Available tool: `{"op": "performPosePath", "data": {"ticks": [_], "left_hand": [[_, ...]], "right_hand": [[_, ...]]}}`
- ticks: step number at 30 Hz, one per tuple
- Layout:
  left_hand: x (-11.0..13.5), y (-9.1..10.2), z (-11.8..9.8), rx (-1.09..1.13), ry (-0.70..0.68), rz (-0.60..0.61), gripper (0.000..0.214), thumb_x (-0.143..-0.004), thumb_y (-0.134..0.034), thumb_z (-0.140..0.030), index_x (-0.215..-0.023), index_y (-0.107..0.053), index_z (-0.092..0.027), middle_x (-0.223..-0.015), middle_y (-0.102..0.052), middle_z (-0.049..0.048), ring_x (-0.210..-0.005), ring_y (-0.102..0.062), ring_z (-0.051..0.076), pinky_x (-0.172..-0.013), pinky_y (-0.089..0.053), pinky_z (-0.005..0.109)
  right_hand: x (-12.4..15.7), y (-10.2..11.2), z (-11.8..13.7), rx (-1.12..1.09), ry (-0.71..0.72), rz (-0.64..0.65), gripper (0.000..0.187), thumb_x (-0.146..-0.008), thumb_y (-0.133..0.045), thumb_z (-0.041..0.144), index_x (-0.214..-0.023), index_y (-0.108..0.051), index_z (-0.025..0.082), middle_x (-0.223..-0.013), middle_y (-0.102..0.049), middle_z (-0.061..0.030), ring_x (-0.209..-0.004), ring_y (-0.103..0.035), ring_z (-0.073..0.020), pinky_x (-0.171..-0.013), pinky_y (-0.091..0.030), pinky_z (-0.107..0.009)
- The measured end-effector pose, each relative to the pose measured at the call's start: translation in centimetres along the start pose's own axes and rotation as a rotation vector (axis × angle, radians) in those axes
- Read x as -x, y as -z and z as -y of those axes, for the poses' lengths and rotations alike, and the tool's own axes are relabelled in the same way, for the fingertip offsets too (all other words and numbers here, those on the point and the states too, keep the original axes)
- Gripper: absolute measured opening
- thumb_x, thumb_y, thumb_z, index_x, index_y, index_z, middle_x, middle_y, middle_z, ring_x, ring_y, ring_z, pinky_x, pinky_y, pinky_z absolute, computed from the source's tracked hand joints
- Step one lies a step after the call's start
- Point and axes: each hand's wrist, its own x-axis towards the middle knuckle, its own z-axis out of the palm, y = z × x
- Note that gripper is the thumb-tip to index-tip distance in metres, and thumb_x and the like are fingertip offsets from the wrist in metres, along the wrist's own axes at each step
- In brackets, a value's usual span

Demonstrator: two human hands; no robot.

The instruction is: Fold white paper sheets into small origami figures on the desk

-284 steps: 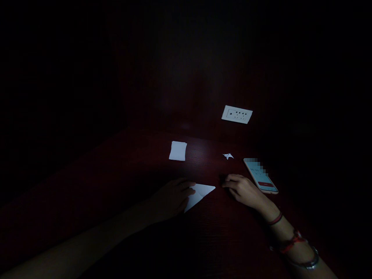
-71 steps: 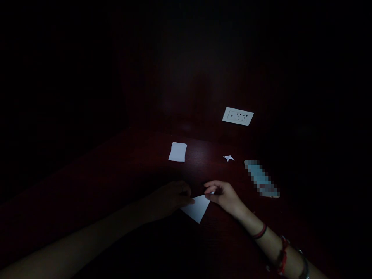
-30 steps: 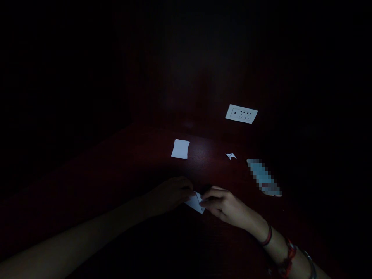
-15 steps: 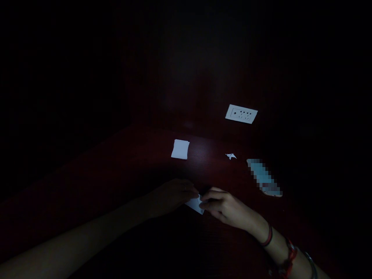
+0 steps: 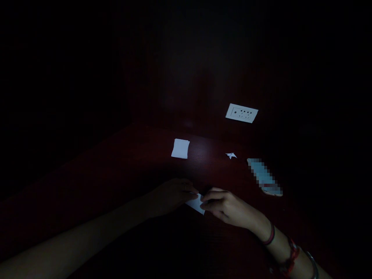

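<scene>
Right hand point(image 5: 225, 204) pinches the right end of a white paper sheet point(image 5: 195, 204) on the surface point(image 5: 139, 155); left hand point(image 5: 171, 196) touches its other end, grip unclear. Folding looks unfinished; one folded paper figure point(image 5: 231, 155) lies beyond, stacked sheets point(image 5: 180, 148) flat.

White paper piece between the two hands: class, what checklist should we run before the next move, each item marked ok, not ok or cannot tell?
1. Left hand touching the small white paper piece: ok.
2. Right hand touching its right edge: ok.
3. Right-hand grip pinching, not pressing: cannot tell.
4. Paper edges aligned: cannot tell, partly covered.
5. White square paper stack apart from both hands: ok.
6. Lighting: not ok, left hand in shadow.
</scene>
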Motion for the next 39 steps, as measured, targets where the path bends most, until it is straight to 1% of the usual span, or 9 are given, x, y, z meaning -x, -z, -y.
{"op": "performPosePath", "data": {"ticks": [6,11,16,22,29,34,36,39], "left_hand": [[0.4,-0.7,0.5,0.019,0.006,-0.030,0.033,-0.080,-0.046,-0.016,-0.111,-0.045,-0.026,-0.109,-0.053,-0.0003,-0.105,-0.041,0.016,-0.088,-0.034,0.032],[0.5,-0.8,0.6,0.019,0.017,-0.004,0.034,-0.081,-0.045,-0.016,-0.113,-0.044,-0.027,-0.112,-0.051,0.0002,-0.108,-0.039,0.018,-0.087,-0.034,0.034],[0.5,-0.9,0.9,-0.030,0.017,0.054,0.032,-0.083,-0.042,-0.021,-0.114,-0.042,-0.027,-0.115,-0.050,-0.0015,-0.110,-0.036,0.019,-0.088,-0.033,0.035],[0.7,-1.4,1.3,-0.029,0.002,0.045,0.031,-0.082,-0.043,-0.023,-0.113,-0.043,-0.027,-0.115,-0.050,-0.0026,-0.114,-0.033,0.017,-0.089,-0.031,0.032],[0.6,-0.9,0.8,-0.048,0.046,0.060,0.029,-0.083,-0.042,-0.023,-0.111,-0.044,-0.027,-0.115,-0.050,-0.0051,-0.113,-0.033,0.017,-0.090,-0.030,0.032],[0.4,-0.5,0.6,-0.077,0.009,0.046,0.031,-0.081,-0.044,-0.022,-0.112,-0.044,-0.027,-0.116,-0.048,-0.0031,-0.114,-0.032,0.018,-0.089,-0.029,0.033],[0.3,-0.4,0.5,-0.100,0.014,0.054,0.031,-0.080,-0.045,-0.021,-0.111,-0.044,-0.026,-0.118,-0.047,-0.0025,-0.113,-0.033,0.019,-0.087,-0.029,0.034],[0.2,-0.2,0.2,-0.098,0.035,0.078,0.032,-0.081,-0.044,-0.020,-0.112,-0.043,-0.026,-0.115,-0.049,-0.0026,-0.111,-0.035,0.019,-0.087,-0.028,0.033]], "right_hand": [[0.1,0.4,0.2,-0.032,0.007,0.010,0.024,-0.078,-0.043,0.009,-0.095,-0.059,0.017,-0.098,-0.057,-0.0042,-0.093,-0.048,-0.0148,-0.081,-0.041,-0.028],[0.1,0.6,0.1,-0.043,0.019,0.037,0.025,-0.077,-0.042,0.008,-0.094,-0.059,0.016,-0.099,-0.057,-0.0042,-0.094,-0.047,-0.0147,-0.083,-0.040,-0.028],[0.2,0.3,0.0,-0.043,0.001,0.010,0.026,-0.077,-0.042,0.008,-0.095,-0.058,0.016,-0.100,-0.056,-0.0046,-0.094,-0.047,-0.0149,-0.082,-0.041,-0.028],[0.3,0.0,-0.1,-0.031,0.004,-0.008,0.026,-0.078,-0.041,0.009,-0.097,-0.057,0.015,-0.100,-0.056,-0.0055,-0.095,-0.047,-0.0158,-0.083,-0.041,-0.028],[0.3,0.0,-0.1,0.014,0.004,0.012,0.025,-0.079,-0.041,0.012,-0.099,-0.056,0.015,-0.101,-0.055,-0.0047,-0.096,-0.046,-0.0141,-0.085,-0.039,-0.026],[0.2,0.1,-0.2,0.028,0.017,0.024,0.024,-0.078,-0.043,0.010,-0.097,-0.057,0.015,-0.101,-0.055,-0.0044,-0.097,-0.045,-0.0143,-0.085,-0.039,-0.026],[0.2,0.1,-0.2,0.012,0.018,0.030,0.024,-0.078,-0.043,0.010,-0.096,-0.057,0.015,-0.101,-0.055,-0.0048,-0.097,-0.045,-0.0147,-0.085,-0.039,-0.027],[0.1,0.3,0.0,-0.014,0.006,0.031,0.025,-0.077,-0.044,0.010,-0.098,-0.056,0.015,-0.101,-0.054,-0.0050,-0.096,-0.045,-0.0141,-0.084,-0.039,-0.026]]}}
